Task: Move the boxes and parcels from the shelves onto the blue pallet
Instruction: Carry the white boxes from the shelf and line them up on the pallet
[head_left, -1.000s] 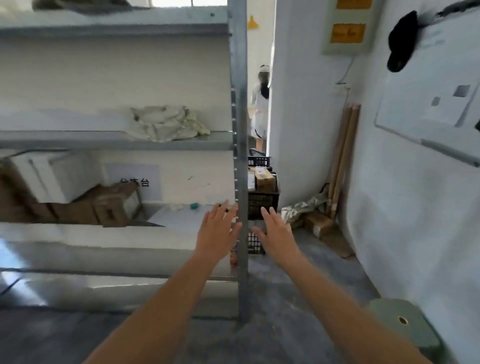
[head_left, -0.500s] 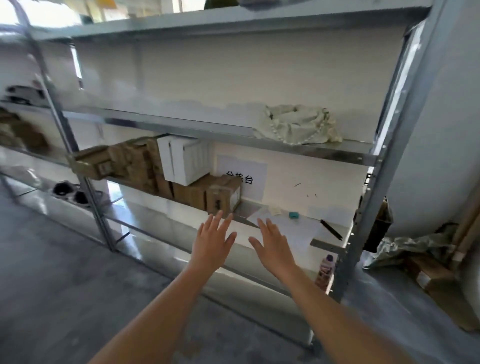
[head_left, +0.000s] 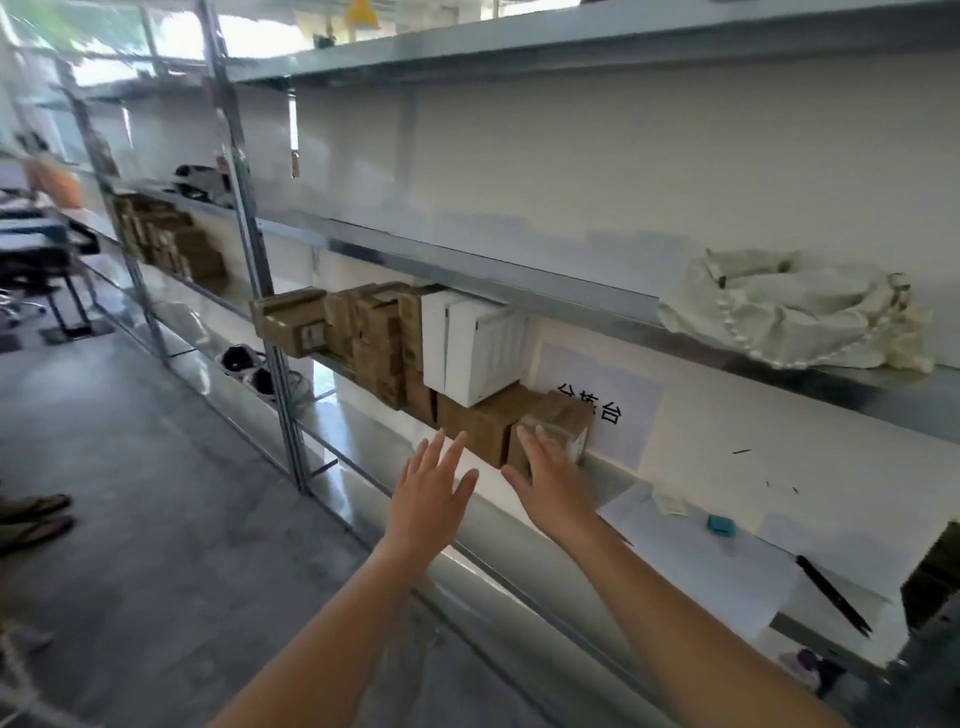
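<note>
Both empty, fingers spread, left hand (head_left: 428, 501) and right hand (head_left: 553, 488) reach for small brown cardboard box (head_left: 558, 423) (grasp to come) below white carton (head_left: 470, 351)

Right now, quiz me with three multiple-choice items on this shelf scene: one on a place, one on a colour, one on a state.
1. Where does the white box sit?
A. On the floor
B. On top of brown cardboard boxes
C. On the top shelf

2. What colour is the small object lying on the paper sheets?
A. Teal
B. Red
C. Yellow

3. How are the left hand and right hand?
A. Both gripping a box
B. One holding a pen
C. Both open, fingers spread, holding nothing

Answers:
1 B: it rests on the brown boxes on the middle shelf.
2 A: it shows teal against white paper.
3 C: the fingers are straight, reaching toward the boxes.
</note>
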